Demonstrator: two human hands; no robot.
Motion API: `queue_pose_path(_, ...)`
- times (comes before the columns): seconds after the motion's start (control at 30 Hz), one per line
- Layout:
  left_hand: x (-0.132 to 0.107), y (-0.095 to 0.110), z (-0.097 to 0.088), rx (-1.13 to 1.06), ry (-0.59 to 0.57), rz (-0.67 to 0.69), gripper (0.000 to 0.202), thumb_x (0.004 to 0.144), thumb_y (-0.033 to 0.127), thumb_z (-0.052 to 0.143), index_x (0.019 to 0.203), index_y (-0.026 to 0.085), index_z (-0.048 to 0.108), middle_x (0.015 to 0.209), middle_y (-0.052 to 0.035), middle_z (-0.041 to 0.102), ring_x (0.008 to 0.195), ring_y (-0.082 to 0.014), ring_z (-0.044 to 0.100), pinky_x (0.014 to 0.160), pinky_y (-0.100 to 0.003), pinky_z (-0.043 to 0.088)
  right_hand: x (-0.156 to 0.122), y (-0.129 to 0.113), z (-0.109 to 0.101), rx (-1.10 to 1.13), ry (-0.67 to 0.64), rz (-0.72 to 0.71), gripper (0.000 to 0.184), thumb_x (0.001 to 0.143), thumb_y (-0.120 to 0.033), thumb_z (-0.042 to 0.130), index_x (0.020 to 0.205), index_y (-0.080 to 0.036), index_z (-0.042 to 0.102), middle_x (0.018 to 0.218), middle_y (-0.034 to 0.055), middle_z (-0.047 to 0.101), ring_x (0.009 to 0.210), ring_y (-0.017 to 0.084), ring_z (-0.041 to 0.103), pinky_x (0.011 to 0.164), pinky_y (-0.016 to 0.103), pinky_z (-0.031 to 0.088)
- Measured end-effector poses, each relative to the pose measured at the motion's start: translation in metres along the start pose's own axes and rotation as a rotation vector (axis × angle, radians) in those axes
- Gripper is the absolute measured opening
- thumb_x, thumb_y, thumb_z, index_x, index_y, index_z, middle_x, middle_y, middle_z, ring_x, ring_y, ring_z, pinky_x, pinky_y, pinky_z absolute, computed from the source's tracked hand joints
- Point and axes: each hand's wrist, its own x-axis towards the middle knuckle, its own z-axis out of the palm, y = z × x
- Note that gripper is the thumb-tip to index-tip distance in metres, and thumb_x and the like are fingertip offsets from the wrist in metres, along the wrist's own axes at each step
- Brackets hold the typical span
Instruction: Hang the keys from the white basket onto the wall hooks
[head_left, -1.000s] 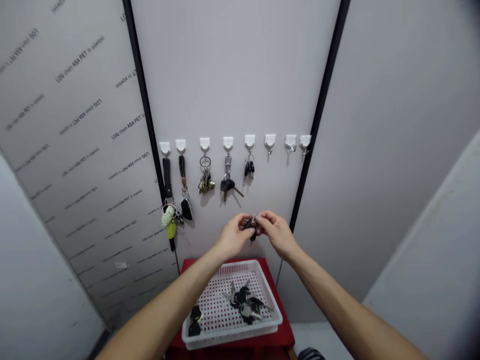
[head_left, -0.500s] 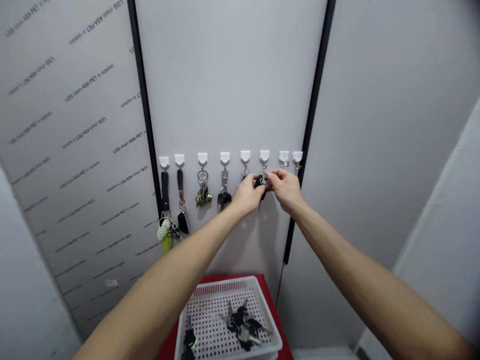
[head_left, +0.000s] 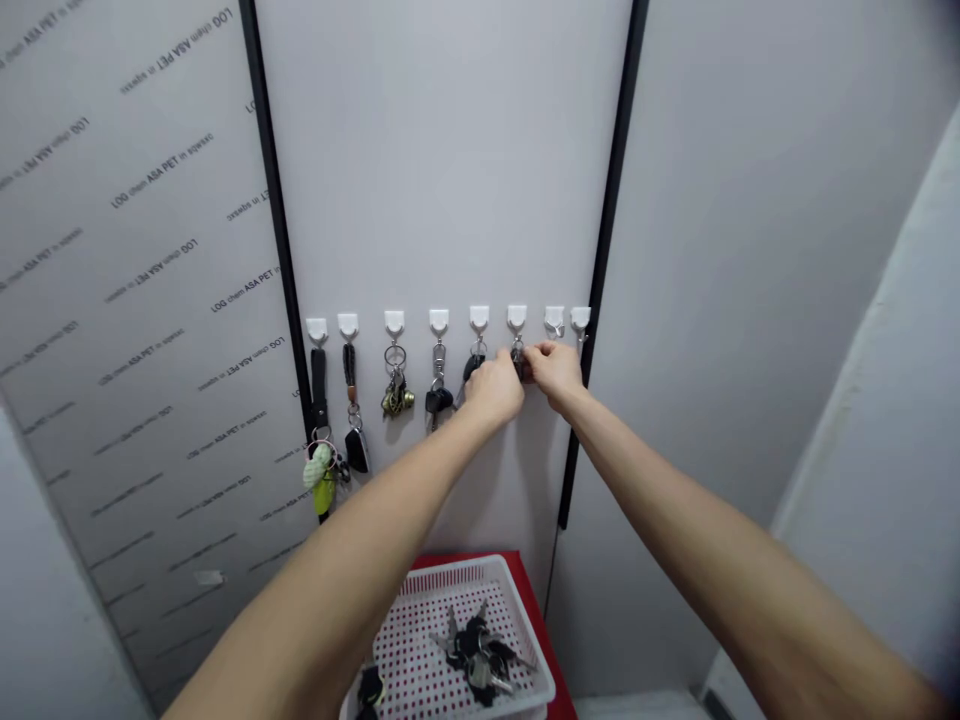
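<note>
Both of my hands meet at a black-headed key (head_left: 517, 357) on a ring, just under a white wall hook (head_left: 517, 317), the third from the right. My left hand (head_left: 495, 388) is closed at its left side, the fingertips mostly hidden behind the hand. My right hand (head_left: 553, 368) pinches at the same key and ring from the right. Left of my left hand, another black key (head_left: 472, 368) hangs from its hook. Further left hang a black key with a metal clasp (head_left: 439, 397) and a bunch of brass keys (head_left: 397, 393).
Below, a white plastic basket (head_left: 546, 668) with several loose keys (head_left: 480, 650) rests on a red surface (head_left: 531, 600). At the left hang a braided strap with a car key (head_left: 358, 448) and a black strap (head_left: 319, 390) with green charms. Black strips (head_left: 611, 200) border the panel.
The view has shifted slightly, moving the hooks left in the picture. My left hand has turned and moved in closer under the hook, hiding more of the key; my right hand stays beside it.
</note>
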Motion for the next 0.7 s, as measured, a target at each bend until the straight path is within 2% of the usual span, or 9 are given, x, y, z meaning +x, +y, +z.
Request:
queue_pose_path(0.13,-0.03,-0.02,0.004,-0.049,-0.024,0.109,0.04,0.065,0.016,0.041,0.105,0.014,0.036,0.094,-0.0118,0.052,0.085,-0.0204,0.048,0.073,-0.032,0.035,-0.02,0.009,-0.008,-0.103,0.109,0.033,0.019,0.06,-0.025,0.043,0.07,-0.013,0.053,0.06,0.0012,0.054,0.053,0.01,0.048,0.053,0.024,0.04)
queue_pose_path(0.2,-0.053,-0.036,0.01,-0.113,-0.074,0.143,0.041,0.065,0.017,0.042,0.106,0.015,0.035,0.097,-0.0093,0.05,0.082,-0.0165,0.049,0.074,-0.029,0.036,-0.044,0.018,-0.012,-0.138,0.091,0.01,0.021,0.061,-0.025,0.041,0.075,-0.014,0.052,0.067,0.0024,0.055,0.058,0.01,0.049,0.058,0.025,0.039)
queue_pose_path(0.23,-0.065,-0.045,0.015,-0.145,-0.115,0.143,0.04,0.065,0.017,0.042,0.105,0.016,0.036,0.098,-0.008,0.05,0.08,-0.0147,0.049,0.074,-0.027,0.036,-0.06,0.023,-0.014,-0.158,0.037,0.004,0.021,0.062,-0.025,0.041,0.076,-0.014,0.052,0.07,0.0029,0.055,0.06,0.01,0.049,0.06,0.025,0.039)
queue_pose_path(0.3,-0.093,-0.064,0.028,-0.184,-0.215,0.115,0.036,0.066,0.019,0.041,0.102,0.016,0.039,0.096,-0.006,0.051,0.076,-0.013,0.05,0.073,-0.025,0.037,-0.1,0.037,-0.015,-0.214,-0.186,0.014,0.02,0.063,-0.023,0.04,0.076,-0.013,0.052,0.071,0.0039,0.056,0.064,0.011,0.049,0.062,0.024,0.038)
queue_pose_path(0.4,-0.136,-0.092,0.053,-0.161,-0.378,0.057,0.03,0.066,0.02,0.04,0.096,0.017,0.045,0.092,-0.0045,0.053,0.079,-0.0141,0.049,0.073,-0.025,0.037,-0.167,0.057,-0.014,-0.354,-0.677,0.036,0.019,0.064,-0.018,0.038,0.073,-0.013,0.054,0.071,0.0051,0.058,0.065,0.012,0.05,0.062,0.023,0.037)
queue_pose_path(0.47,-0.161,-0.107,0.071,-0.104,-0.47,0.01,0.031,0.064,0.021,0.042,0.095,0.017,0.046,0.094,-0.0048,0.052,0.084,-0.0158,0.047,0.075,-0.026,0.035,-0.205,0.068,-0.012,-0.506,-0.934,0.007,0.02,0.062,-0.016,0.041,0.074,-0.014,0.055,0.076,0.0066,0.058,0.071,0.014,0.05,0.065,0.025,0.036)
queue_pose_path(0.57,-0.191,-0.124,0.095,-0.003,-0.566,-0.052,0.036,0.061,0.02,0.046,0.096,0.015,0.045,0.098,-0.0066,0.05,0.09,-0.0178,0.043,0.077,-0.027,0.033,-0.239,0.076,-0.008,-0.778,-1.118,-0.094,0.024,0.057,-0.019,0.048,0.079,-0.014,0.055,0.083,0.0098,0.057,0.082,0.021,0.047,0.072,0.033,0.03)
queue_pose_path(0.7,-0.21,-0.138,0.114,0.066,-0.559,-0.066,0.031,0.059,0.023,0.049,0.088,0.015,0.049,0.091,-0.0065,0.051,0.087,-0.0191,0.042,0.074,-0.027,0.033,-0.249,0.08,-0.004,-0.923,-1.183,-0.176,0.022,0.058,-0.02,0.049,0.079,-0.015,0.054,0.08,0.009,0.059,0.08,0.022,0.047,0.075,0.038,0.023)
